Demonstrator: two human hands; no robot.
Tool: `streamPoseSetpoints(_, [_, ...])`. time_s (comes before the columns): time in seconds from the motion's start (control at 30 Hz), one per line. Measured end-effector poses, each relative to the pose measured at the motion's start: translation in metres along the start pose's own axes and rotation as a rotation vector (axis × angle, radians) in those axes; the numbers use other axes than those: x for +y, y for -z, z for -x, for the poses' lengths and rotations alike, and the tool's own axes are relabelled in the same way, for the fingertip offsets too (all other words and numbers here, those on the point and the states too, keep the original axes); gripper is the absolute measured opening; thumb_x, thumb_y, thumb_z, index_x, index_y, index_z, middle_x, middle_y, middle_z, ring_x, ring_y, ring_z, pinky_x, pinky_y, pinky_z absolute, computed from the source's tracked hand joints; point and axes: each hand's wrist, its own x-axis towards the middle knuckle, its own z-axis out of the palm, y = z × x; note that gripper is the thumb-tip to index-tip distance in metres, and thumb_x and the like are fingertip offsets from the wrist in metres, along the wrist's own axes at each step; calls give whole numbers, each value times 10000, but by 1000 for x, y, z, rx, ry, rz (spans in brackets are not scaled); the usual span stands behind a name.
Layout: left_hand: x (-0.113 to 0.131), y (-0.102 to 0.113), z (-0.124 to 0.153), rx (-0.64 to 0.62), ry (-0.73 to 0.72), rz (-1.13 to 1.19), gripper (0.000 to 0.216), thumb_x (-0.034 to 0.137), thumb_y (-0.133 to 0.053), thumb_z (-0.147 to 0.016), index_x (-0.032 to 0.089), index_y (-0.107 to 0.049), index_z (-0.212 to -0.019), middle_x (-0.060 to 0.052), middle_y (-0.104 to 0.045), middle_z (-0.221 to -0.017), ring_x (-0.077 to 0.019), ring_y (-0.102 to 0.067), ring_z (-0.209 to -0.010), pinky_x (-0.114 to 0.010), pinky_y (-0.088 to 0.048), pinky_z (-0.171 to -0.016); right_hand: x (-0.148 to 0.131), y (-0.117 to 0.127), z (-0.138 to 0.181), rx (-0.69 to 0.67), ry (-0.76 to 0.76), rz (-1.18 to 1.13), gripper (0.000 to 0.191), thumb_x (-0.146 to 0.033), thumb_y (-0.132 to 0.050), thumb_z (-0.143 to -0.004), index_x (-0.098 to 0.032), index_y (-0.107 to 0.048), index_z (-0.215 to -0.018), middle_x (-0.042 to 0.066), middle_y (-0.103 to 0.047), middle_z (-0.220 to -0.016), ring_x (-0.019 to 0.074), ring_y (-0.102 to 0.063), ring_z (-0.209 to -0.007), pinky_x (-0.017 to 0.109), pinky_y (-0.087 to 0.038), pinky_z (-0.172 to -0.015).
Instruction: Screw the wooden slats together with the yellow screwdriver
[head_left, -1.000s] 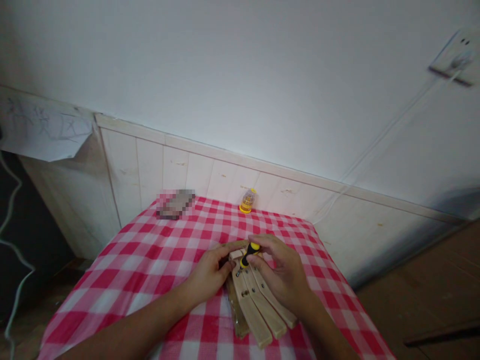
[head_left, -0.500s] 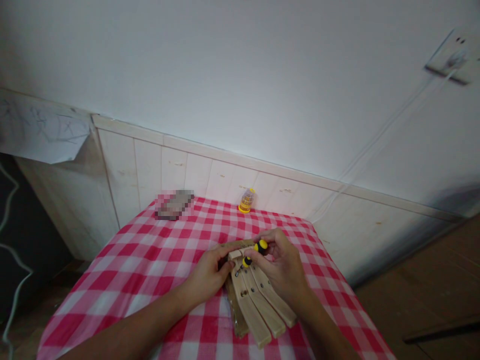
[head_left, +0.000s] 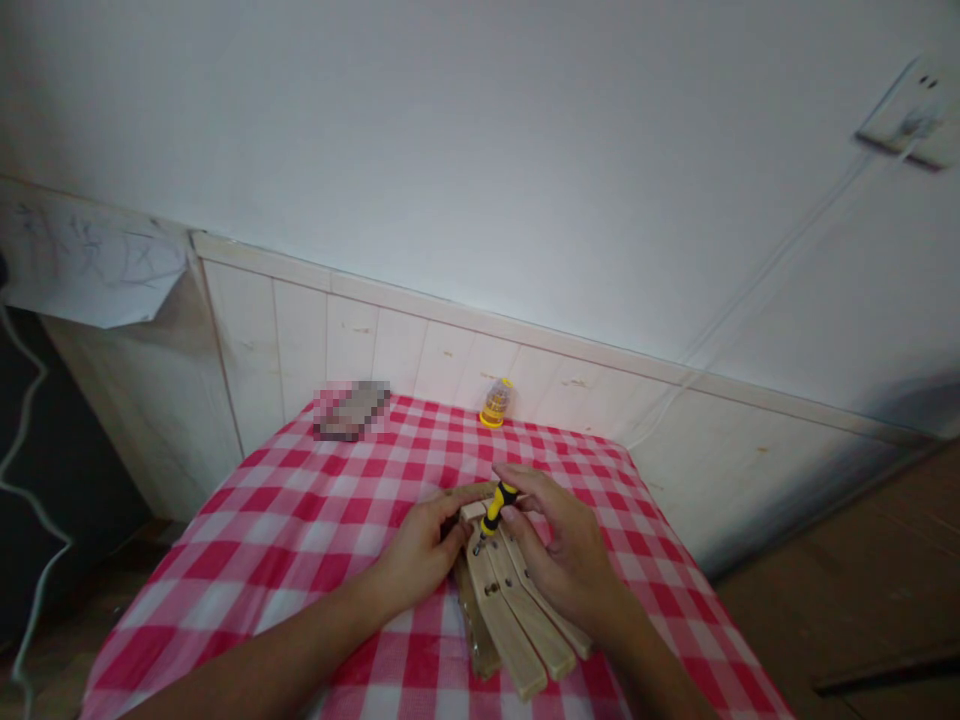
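Note:
My right hand (head_left: pixel 562 535) grips a yellow and black screwdriver (head_left: pixel 495 505) by its handle. Its metal tip points down and left, at a hole or screw near the top of the leftmost wooden slat. Several pale slats fan toward me in a slatted wooden piece (head_left: pixel 514 635), with dark screws or holes along them. My left hand (head_left: pixel 424 545) is closed around the piece's upper left edge, thumb on top. Under the slats lies a brown, shiny-edged packet or board (head_left: pixel 474 625), mostly hidden.
A red and white checked cloth (head_left: pixel 360 530) covers the table. Near its back edge stand a yellow-capped clear container (head_left: pixel 495 402) and a blurred-out flat object (head_left: pixel 351 410). Behind is a panelled wall (head_left: pixel 390 335); a white cable (head_left: pixel 34 590) hangs at left.
The screwdriver has tilted more upright, and my right fingers have shifted round its handle. My left hand keeps its hold on the wooden piece. The view has moved slightly.

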Motion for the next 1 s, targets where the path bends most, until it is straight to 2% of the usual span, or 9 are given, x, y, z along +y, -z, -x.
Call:
streamPoseSetpoints(0.17, [2, 1, -1, -2, -11, -19, 455, 158, -531, -899, 281, -625, -1327, -28, -687, -1308, -222, -624, -1194, -365, -455, -1054, 0, 0, 0, 52, -90, -72, 186, -161, -682, -849, -225, -644, -1019, 34, -724, -883, 168, -705, -738, 273, -588, -665])
streamPoseSetpoints(0.27, [6, 1, -1, -7, -14, -17, 451, 172, -525, -907, 264, -619, -1339, -43, -686, -1310, -222, -625, -1196, -366, -454, -1059, -1, -1, -1, 92, -138, -75, 152, -210, -738, -820, -224, -617, -910, -7, -673, -742, 148, -658, -622, 246, -551, -575])
streamPoseSetpoints(0.43, [7, 1, -2, -4, -14, -20, 442, 176, -520, -909, 274, -631, -1325, -35, -688, -1309, -222, -636, -1180, -376, -464, -1056, -1, -4, 0, 94, -158, -138, 187, -249, -731, -833, -231, -601, -967, 44, -697, -906, 179, -697, -755, 284, -588, -654])
streamPoseSetpoints(0.6, [7, 1, 0, 1, -17, -13, 448, 168, -520, -905, 275, -629, -1326, -34, -684, -1316, -217, -623, -1208, -369, -458, -1064, 2, -6, 2, 50, -210, -186, 161, -273, -731, -844, -236, -612, -946, 25, -698, -840, 177, -701, -729, 285, -590, -664])
streamPoseSetpoints(0.73, [5, 1, 1, 10, -31, -46, 432, 166, -510, -911, 284, -644, -1304, -22, -703, -1278, -208, -631, -1183, -353, -462, -1046, -1, -3, 0, 34, -153, -126, 168, -228, -711, -859, -246, -665, -1019, 36, -741, -900, 187, -715, -776, 296, -586, -702])
streamPoseSetpoints(0.83, [4, 1, 0, 12, -17, -72, 455, 142, -510, -893, 266, -640, -1311, -32, -708, -1265, -210, -645, -1144, -357, -470, -1034, -3, 0, -2, -18, -78, -73, 242, -173, -631, -899, -251, -677, -1124, 57, -764, -1034, 200, -731, -888, 314, -588, -773])
streamPoseSetpoints(0.93, [4, 1, 0, 14, -10, -91, 510, 103, -515, -858, 260, -623, -1331, -36, -710, -1258, -211, -648, -1127, -361, -475, -1027, -4, 2, -2, -63, -55, -70, 366, -135, -552, -923, -253, -630, -1260, 80, -726, -1209, 207, -718, -1009, 329, -588, -826])
streamPoseSetpoints(1.0, [5, 1, -1, 19, -11, -99, 510, 100, -517, -853, 262, -630, -1322, -34, -715, -1247, -213, -645, -1140, -359, -474, -1029, -3, 2, -2, -68, -64, -77, 388, -117, -542, -914, -259, -628, -1265, 74, -733, -1178, 191, -725, -943, 316, -591, -797])
